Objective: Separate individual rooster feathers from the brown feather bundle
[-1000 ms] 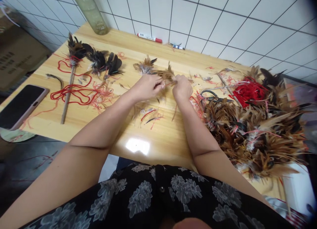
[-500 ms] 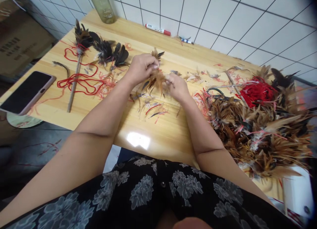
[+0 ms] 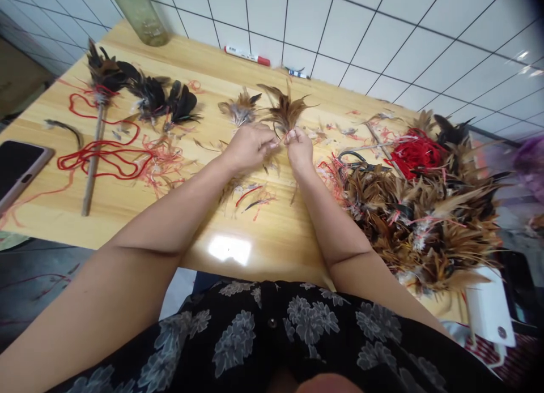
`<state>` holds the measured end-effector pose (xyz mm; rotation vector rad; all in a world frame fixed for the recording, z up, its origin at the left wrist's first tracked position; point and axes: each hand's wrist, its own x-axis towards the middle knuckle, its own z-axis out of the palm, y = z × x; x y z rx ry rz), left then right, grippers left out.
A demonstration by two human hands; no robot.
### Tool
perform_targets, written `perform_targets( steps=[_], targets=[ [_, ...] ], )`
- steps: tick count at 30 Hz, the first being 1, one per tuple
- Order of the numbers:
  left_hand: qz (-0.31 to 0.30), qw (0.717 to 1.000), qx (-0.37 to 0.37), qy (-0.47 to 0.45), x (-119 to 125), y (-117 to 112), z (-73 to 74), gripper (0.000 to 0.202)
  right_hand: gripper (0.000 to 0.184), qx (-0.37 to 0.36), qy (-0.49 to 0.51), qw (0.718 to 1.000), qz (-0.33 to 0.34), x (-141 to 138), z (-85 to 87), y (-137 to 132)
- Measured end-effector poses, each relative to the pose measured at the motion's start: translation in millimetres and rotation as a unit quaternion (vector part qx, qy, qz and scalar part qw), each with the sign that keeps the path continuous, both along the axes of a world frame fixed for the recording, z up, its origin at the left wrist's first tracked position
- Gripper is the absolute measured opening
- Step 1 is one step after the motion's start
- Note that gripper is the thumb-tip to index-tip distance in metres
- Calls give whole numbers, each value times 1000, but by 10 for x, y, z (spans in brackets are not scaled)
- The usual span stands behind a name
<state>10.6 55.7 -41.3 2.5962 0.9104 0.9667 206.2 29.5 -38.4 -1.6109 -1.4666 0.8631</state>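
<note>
My right hand [image 3: 300, 148] is closed round the base of a brown feather bunch [image 3: 288, 110], whose tips fan out toward the wall. Close beside it, my left hand [image 3: 250, 146] has its fingers pinched together at the bunch's base; what lies between them is too small to make out. Just beyond my left hand, a smaller grey-brown feather tuft [image 3: 242, 109] rests on the table. Loose feather bits and a short red strand [image 3: 247, 196] are scattered below my hands.
At right lie a big heap of brown feathers [image 3: 408, 212], red cord [image 3: 419, 153] and black-handled scissors [image 3: 361, 162]. To the left are a stick with dark feathers [image 3: 94, 161], looped red cord [image 3: 70, 162], black feather bunches [image 3: 181, 103] and a phone [image 3: 19, 169]. Markers [image 3: 246, 55] lie by the tiled wall.
The brown feather bunch has turned: its tips hung toward me between my hands and now point toward the wall. My view has shifted right. The small tuft behind my left hand shows more fully.
</note>
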Motion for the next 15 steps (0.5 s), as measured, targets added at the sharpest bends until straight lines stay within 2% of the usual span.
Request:
perform_targets(
  steps=[2,5,8,12,15],
  targets=[
    [-7,1000,18,-7,61,-109,76,14,33,-7,-97,995,-29,-6,156,-119],
    [10,997,72,13,128,-215,153,19,20,-10,-238,971,-5,-31,375,-285],
    [26,990,136,31,152,-230,246,15,31,-12,-325,945,40,-66,490,-359],
    [28,984,177,19,41,-67,430,23,33,24,-357,923,140,-64,461,-314],
    [27,994,109,18,-173,198,432,16,23,53,-300,926,222,-27,353,-216]
  ],
)
